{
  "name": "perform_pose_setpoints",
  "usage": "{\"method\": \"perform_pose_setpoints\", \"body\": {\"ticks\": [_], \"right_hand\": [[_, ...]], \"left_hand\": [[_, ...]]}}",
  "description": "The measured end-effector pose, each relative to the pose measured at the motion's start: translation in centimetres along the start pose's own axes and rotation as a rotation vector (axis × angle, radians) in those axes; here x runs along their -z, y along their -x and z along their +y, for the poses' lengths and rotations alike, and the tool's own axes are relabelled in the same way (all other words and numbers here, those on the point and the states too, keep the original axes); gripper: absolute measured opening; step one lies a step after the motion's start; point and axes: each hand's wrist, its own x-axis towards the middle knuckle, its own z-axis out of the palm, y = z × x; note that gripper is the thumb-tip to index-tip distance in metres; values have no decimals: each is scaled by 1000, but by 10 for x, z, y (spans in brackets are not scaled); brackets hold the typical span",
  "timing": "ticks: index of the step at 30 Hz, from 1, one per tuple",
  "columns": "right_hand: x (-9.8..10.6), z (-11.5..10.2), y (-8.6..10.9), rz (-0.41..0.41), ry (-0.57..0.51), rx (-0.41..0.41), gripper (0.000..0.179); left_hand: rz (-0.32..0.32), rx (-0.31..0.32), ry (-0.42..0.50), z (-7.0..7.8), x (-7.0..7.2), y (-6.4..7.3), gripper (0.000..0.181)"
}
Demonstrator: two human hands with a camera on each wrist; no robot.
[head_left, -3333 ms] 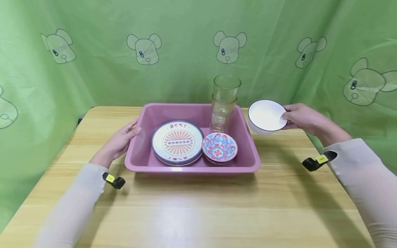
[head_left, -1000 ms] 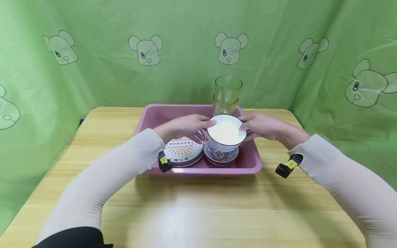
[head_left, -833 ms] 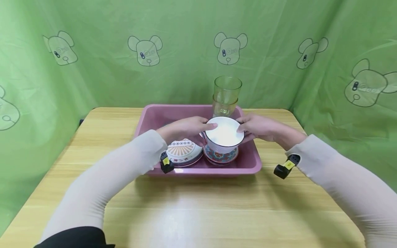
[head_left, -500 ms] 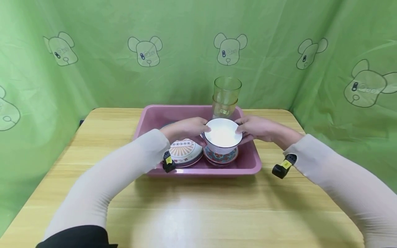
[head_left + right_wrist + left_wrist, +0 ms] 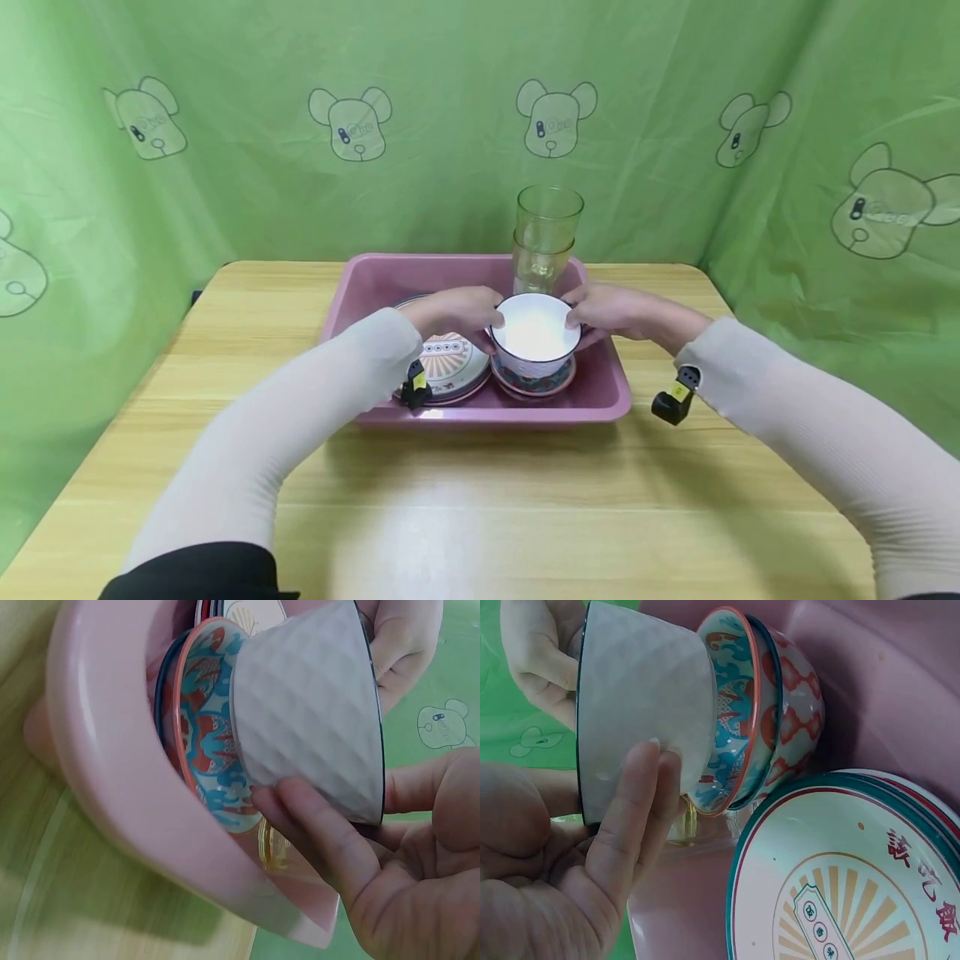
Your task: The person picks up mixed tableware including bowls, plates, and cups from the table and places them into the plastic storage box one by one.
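A white bowl (image 5: 536,328) with a dark rim and a diamond-textured outside is held between both hands. My left hand (image 5: 467,312) grips its left side, thumb over the rim and fingers under the wall. On the opposite side my right hand (image 5: 611,312) pinches it the same way. Directly beneath are stacked patterned bowls (image 5: 739,712), red and blue, and the white bowl's base dips into the top one (image 5: 206,735). These stand in a pink basin (image 5: 480,414). A stack of plates (image 5: 450,367) lies left of them, partly hidden by my left forearm.
Two nested yellowish glasses (image 5: 549,221) stand upright at the basin's back right, rising above its rim. The basin rests on a wooden table (image 5: 480,517). A green curtain (image 5: 450,192) with bear-head drawings hangs behind and at both sides.
The white bowl came from right of the basin to over the patterned bowls, then sank lower. My left hand left the basin's rim and took hold of the bowl too.
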Motion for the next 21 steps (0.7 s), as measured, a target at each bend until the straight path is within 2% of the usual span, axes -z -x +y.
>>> {"method": "perform_pose_setpoints", "body": {"ticks": [2,3,4,14,20,21], "right_hand": [[1,1,-1,-13,6,-7,46],[1,1,-2,-19,12,-10,46],[1,2,-3,-23,17,-16,45],[-2,8,-11,-63,74,-55,37],[-5,11,-13,-73,88,-59,39],[-5,11,-13,-74,93,-59,40]], "left_hand": [[0,0,-20,0,-1,-2,10],[-3,12,11,0,-2,-3,10],[-4,12,3,0,-3,-3,11],[-27,-44,-367,1,-2,-8,12],[-49,-52,-463,1,-2,-9,13],[-50,-44,-453,1,-2,-9,12]]}}
